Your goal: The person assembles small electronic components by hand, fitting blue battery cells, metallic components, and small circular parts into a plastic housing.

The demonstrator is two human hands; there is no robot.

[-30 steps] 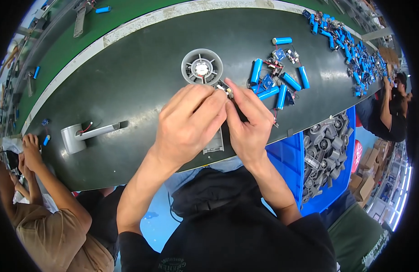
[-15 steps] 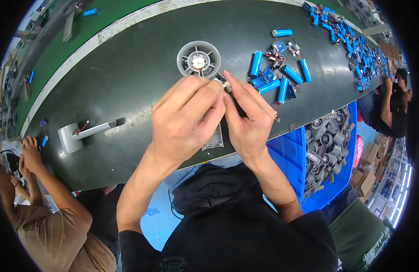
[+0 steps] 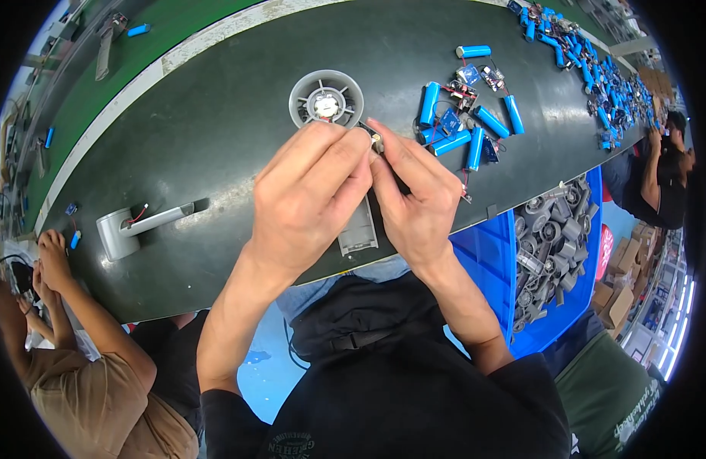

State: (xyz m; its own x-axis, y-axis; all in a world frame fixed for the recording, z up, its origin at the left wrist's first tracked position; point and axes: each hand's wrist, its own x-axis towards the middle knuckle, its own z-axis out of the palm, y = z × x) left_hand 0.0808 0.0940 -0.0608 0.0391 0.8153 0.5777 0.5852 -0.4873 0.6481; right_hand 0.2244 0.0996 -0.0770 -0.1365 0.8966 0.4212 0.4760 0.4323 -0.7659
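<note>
left hand [image 3: 311,199] and right hand [image 3: 418,190] both pinch small circuit board [image 3: 377,143]; exact contact partly hidden. board sits near round grey housing [image 3: 308,105], above grey handle [image 3: 358,231]. board likely light, stiff, fragile: best held by edges. handle likely hard, smooth; steady along sides.

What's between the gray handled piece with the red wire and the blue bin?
In the head view: the left hand, a partly hidden gray part and the right hand.
</note>
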